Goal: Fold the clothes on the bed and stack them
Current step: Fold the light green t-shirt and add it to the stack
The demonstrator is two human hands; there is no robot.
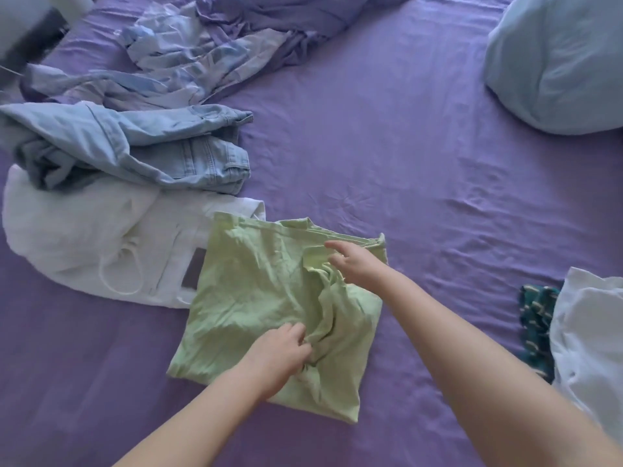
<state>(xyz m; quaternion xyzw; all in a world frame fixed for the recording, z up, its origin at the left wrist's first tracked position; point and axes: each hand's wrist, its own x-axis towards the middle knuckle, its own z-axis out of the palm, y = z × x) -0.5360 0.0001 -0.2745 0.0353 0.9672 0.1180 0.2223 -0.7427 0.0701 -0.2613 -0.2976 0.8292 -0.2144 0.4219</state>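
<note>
Light green cotton garment point(269, 298): lies partly folded and creased on the purple bed sheet point(404, 183), its left edge overlapping the white garment.
Left hand point(279, 355): rests on the near middle of the green cloth, fingers curled and pinching a bunched ridge of fabric that rises just right of the fingertips.
Right hand point(354, 264): over the far right corner of the green cloth, fingers loosely extended and a little spread, fingertips on the folded top edge; whether any fabric is pinched cannot be told.
White drawstring garment point(101, 237): crumpled, to the left, touching the green cloth.
Light blue denim jeans point(141, 150): heaped beyond the white garment, partly on it.
Pale blue pillow point(556, 62): far right, well apart.
White folded cloth point(593, 348): at the right edge, atop a dark teal patterned item point(536, 325).
Crumpled lilac and blue bedding point(202, 45): at the far side of the bed.
</note>
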